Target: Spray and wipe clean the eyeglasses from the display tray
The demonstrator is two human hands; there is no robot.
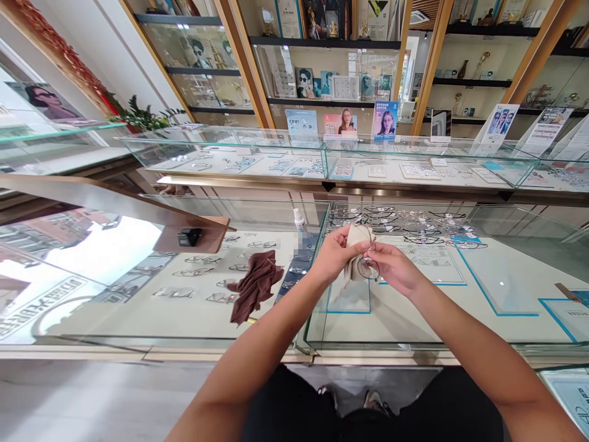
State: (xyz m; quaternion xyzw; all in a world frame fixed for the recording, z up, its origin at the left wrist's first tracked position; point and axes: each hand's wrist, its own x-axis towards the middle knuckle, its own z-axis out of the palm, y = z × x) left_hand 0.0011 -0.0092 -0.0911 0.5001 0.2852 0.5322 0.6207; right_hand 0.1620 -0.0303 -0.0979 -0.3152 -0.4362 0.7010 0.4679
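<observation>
Left hand (335, 252): fingers pinch the cloth (358, 235), seemingly against the upper rim.
Right hand (394, 266): fingertips grip the glasses (369, 268) near the bridge; exact contact hidden from me.
Glasses: between both hands' fingertips, one lens hanging bare below.
Cloth: I'd wipe lightly, bracing the rim against twisting.
Bottle (299, 219): beyond the left fingers.

Black clothing (289, 408) is worn (with shoes (373, 401) mixing pale and dark).
</observation>
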